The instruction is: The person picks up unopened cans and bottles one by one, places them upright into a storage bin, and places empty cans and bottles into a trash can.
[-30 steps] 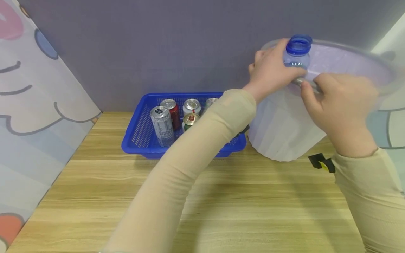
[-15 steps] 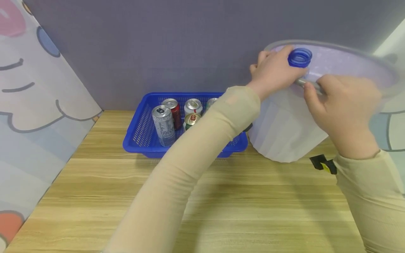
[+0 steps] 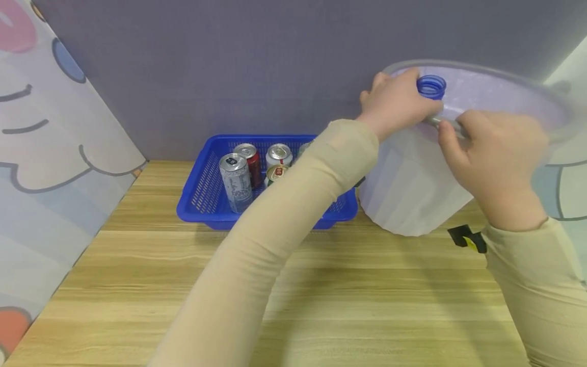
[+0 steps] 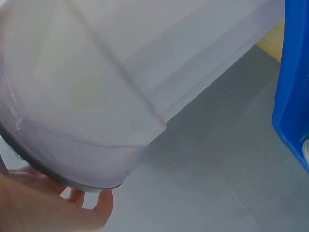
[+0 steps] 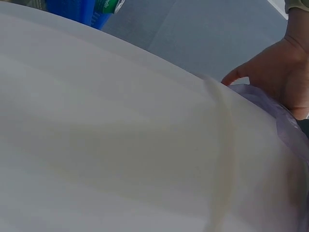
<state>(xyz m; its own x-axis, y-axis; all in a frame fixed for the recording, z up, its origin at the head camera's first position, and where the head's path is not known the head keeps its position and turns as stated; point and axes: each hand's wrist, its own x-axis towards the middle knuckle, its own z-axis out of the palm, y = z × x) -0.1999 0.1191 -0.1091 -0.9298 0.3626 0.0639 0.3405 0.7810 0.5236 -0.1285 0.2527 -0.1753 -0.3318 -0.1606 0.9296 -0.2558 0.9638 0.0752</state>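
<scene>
In the head view my left hand (image 3: pixel 396 104) reaches across to the near left rim of a tall white trash bin (image 3: pixel 412 183) with a pale purple bag over its mouth. Its thumb and index finger close round a clear plastic bottle (image 3: pixel 431 87), whose blue neck stands up capless inside the mouth; the bottle's body is hidden. My right hand (image 3: pixel 500 153) grips the grey rim of the bin, thumb outside. From the left wrist the left hand (image 4: pixel 58 205) shows against the rim's outer side; the right wrist view has the left hand (image 5: pixel 280 75) beside the bag's edge (image 5: pixel 258 94).
A blue plastic basket (image 3: pixel 190 209) left of the bin holds several drink cans, among them a silver can (image 3: pixel 236 183) and a red can (image 3: pixel 254 168). My left sleeve (image 3: pixel 275 229) covers part of it. A grey wall (image 3: pixel 275 66) rises behind the wooden tabletop (image 3: pixel 367 306).
The bottle has sunk lower between my left thumb and finger; its clear shoulder no longer shows. My left hand has dropped slightly with it. The right hand stays on the rim.
</scene>
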